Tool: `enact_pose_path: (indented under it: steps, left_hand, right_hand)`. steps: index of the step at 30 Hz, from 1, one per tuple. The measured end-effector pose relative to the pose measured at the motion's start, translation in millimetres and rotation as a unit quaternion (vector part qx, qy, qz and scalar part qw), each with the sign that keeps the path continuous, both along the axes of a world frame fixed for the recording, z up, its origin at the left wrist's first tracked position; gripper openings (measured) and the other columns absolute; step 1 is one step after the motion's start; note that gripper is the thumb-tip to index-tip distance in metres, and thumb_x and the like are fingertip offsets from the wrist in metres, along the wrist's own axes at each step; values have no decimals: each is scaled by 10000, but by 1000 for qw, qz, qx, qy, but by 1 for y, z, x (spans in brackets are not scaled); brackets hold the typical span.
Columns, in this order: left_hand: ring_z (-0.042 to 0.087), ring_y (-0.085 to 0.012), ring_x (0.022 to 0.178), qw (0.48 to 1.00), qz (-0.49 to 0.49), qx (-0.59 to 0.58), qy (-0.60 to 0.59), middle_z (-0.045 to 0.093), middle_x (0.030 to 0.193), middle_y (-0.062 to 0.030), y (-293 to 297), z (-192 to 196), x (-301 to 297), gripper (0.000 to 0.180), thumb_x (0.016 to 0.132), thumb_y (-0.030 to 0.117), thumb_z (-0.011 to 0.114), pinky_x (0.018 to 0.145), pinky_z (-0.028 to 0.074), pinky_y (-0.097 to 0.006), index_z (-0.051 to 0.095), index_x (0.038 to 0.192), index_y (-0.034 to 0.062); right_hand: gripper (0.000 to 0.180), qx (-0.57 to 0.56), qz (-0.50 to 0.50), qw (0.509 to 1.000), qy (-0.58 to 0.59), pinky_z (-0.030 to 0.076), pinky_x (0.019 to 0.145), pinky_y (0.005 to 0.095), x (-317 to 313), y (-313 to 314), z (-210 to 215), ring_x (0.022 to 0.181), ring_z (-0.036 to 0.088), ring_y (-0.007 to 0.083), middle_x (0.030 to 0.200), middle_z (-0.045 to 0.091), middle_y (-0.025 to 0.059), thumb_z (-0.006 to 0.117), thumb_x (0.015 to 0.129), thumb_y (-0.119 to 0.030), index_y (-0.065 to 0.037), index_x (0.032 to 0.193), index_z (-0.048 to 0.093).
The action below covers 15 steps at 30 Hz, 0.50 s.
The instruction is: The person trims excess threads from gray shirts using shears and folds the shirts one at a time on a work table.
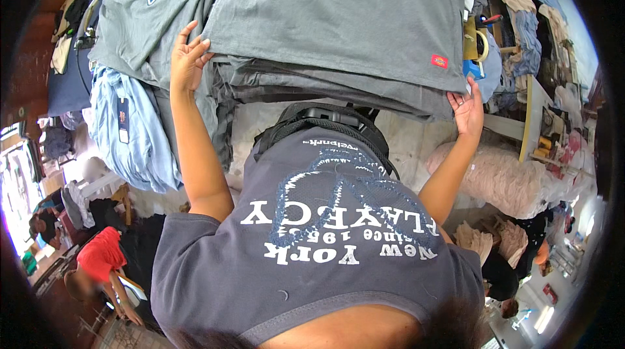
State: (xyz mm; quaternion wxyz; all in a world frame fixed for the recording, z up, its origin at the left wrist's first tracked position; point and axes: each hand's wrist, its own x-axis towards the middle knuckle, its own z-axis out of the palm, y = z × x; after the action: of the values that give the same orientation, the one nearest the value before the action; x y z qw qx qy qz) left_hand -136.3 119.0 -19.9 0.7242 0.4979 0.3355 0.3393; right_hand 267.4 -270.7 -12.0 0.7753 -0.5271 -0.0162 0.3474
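A grey T-shirt [338,13] lies spread flat on top of a stack of dark grey garments [280,81], with a small red label near its lower right corner. My left hand [187,66] is at the shirt's lower left corner, thumb and fingers closed on the hem with the index finger raised. At the lower right corner, my right hand [467,113] has its fingers curled at the hem edge; a ring shows on one finger. Left of this shirt lies another grey T-shirt [140,30] with a large printed emblem.
Light blue garments [133,127] with a hanging tag drape at the left. Beyond my right hand are a roll of tape [482,46] and a blue object [474,70]. Pinkish cloth bundles [495,180] lie at the right. A person in red [101,254] is at lower left.
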Motion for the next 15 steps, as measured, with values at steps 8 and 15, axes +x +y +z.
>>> enact_pose_path:
  steps: [8,15]
  left_hand:
    - [538,-89,764,995,-27,-20,-99,511,895,-32,-5,-12,-6,659,720,-82,516,714,467,-241,241,1300,68]
    - [510,-55,665,998,-40,-34,-39,521,854,5,0,8,4,604,733,34,532,605,447,-202,290,1286,72]
  right_hand:
    - [455,-92,-7,994,-61,447,784,352,17,-9,-42,869,540,173,1001,540,51,617,748,-34,-83,1150,410]
    - [453,-74,17,997,-28,400,823,398,16,-8,-21,995,490,227,1124,492,113,526,835,-321,-104,1206,382]
